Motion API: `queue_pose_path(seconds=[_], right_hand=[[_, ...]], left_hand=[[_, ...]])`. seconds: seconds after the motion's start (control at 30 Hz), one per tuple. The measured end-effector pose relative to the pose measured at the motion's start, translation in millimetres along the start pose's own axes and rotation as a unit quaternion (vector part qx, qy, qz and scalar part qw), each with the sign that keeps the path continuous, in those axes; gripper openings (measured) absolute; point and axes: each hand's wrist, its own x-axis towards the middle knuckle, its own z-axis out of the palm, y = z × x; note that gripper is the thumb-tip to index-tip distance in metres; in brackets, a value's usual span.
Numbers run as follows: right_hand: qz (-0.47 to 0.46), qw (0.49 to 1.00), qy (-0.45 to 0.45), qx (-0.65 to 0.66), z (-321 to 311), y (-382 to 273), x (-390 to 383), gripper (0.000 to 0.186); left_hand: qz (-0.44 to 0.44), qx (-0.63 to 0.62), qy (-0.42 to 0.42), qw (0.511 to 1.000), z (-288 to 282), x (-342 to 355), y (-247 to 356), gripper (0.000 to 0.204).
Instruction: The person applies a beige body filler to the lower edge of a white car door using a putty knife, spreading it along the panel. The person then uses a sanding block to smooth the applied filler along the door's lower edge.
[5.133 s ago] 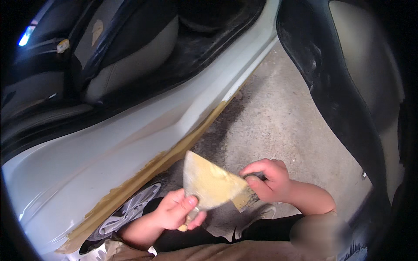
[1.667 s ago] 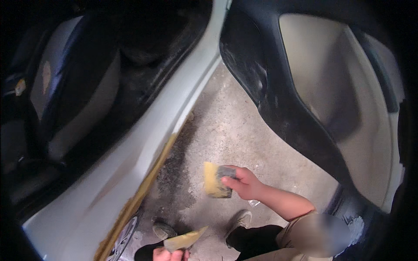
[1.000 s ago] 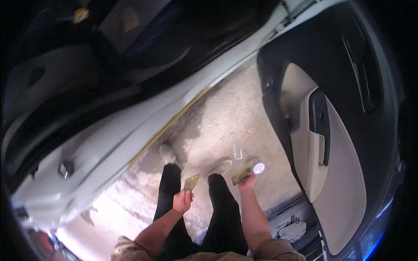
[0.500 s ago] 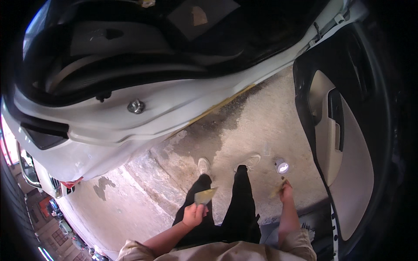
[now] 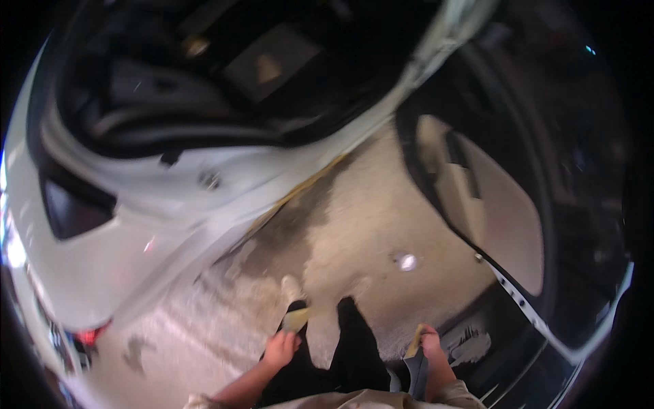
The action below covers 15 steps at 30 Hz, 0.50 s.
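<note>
In front of my left leg, my left hand (image 5: 281, 349) is closed on a flat putty spreader (image 5: 296, 319) with a pale yellowish blade pointing up and away from me. On the right, my right hand (image 5: 429, 339) grips a second yellowish spreader (image 5: 413, 343), seen nearly edge-on, with its blade hanging below the fingers. Neither spreader touches the car. A small round can (image 5: 406, 262) with a bright white top sits on the floor beyond my right hand. The picture is blurred, so any putty on the blades is hard to make out.
A white car body (image 5: 157, 232) fills the left, its doorway showing a dark interior. An open car door (image 5: 504, 204) with a beige inner panel stands at the right. A yellow strip (image 5: 300, 194) runs along the sill. The concrete floor (image 5: 368, 204) has damp patches.
The whole view has swung to the right, bringing more of the open door in. My right hand has drawn back toward me, away from the can. Both hands keep their spreaders.
</note>
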Motion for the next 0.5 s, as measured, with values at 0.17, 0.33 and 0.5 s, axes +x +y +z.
queue_pose_path(seconds=[0.17,0.33,0.5], right_hand=[[0.009,0.995,-0.005,0.095,-2.6,-36.1,-1.8,0.041],[0.022,0.991,0.102,0.08,-52.7,-56.6,15.3,0.043],[-0.061,0.951,0.258,0.161,-154.4,-82.8,-19.8,0.061]], left_hand=[[-0.042,0.046,-0.016,0.998,-7.7,-11.7,13.3,0.036],[-0.118,0.119,0.011,0.986,28.0,-25.2,59.9,0.061],[-0.013,0.055,-0.024,0.998,91.7,-51.5,55.3,0.052]])
